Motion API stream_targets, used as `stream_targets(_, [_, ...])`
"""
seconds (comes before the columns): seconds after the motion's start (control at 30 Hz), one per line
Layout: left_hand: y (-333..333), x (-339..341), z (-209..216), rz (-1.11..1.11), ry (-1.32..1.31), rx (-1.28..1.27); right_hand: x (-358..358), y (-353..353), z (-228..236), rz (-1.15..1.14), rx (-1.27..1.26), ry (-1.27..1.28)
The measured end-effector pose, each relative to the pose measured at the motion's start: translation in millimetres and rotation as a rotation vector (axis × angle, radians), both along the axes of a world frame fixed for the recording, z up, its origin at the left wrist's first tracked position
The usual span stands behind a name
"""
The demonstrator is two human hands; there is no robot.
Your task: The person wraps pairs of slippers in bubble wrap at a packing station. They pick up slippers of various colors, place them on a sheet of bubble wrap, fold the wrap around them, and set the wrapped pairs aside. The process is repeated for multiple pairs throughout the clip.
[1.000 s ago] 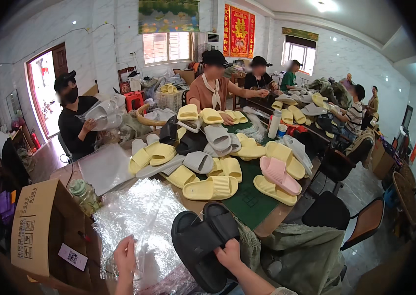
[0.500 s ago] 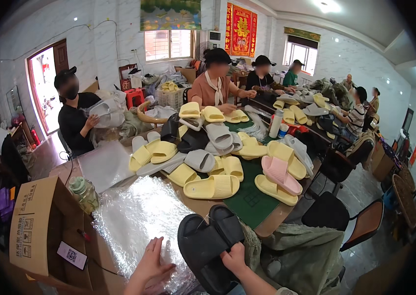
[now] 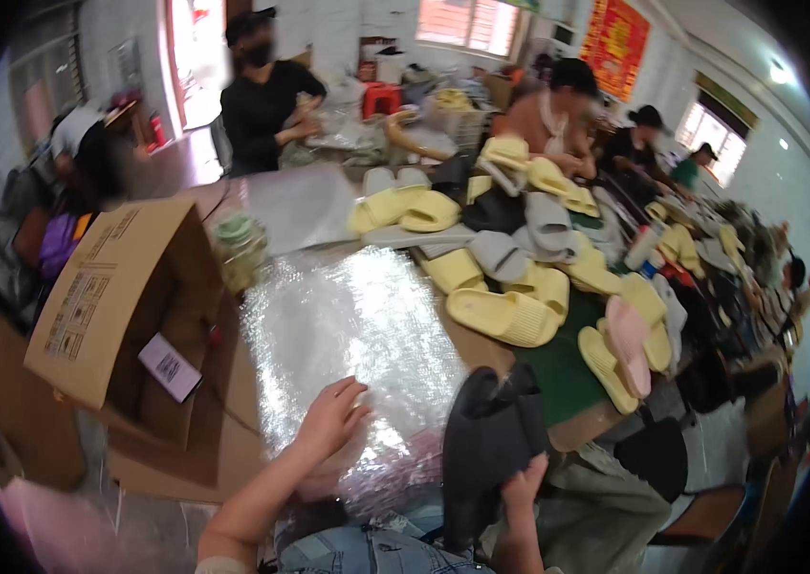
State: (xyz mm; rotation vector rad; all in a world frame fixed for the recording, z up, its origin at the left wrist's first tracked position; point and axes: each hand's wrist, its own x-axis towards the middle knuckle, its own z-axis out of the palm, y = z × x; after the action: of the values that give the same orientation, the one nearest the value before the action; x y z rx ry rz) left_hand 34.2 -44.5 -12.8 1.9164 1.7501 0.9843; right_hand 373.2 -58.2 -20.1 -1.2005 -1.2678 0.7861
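My right hand (image 3: 523,486) grips a pair of black slippers (image 3: 486,446), held upright on edge at the near table edge. My left hand (image 3: 331,417) lies with fingers spread on a stack of shiny clear plastic bags (image 3: 357,325) that covers the near part of the table. Beyond the bags lies a heap of yellow, grey and pink slippers (image 3: 529,277).
An open cardboard box (image 3: 113,297) with a white label stands at the left. A small jar (image 3: 238,251) sits beside the bags. A person in black (image 3: 266,100) works at the far end; several other people sit along the right side of the table.
My head turned left and down, so the view shifted. My left hand rose onto the plastic bags. The black slippers turned from flat to upright in my right hand.
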Motion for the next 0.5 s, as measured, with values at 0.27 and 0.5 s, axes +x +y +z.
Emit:
stream_targets(0.27, [1.1,11.6,14.0,0.062,0.007,-0.175,15.3,2.4,5.9,0.347,-0.046,0.259])
stream_targets(0.5, [42.1,32.0,-21.5,-0.092,-0.015,-0.115,-7.4,2.3,82.0,0.857,-0.207,0.134])
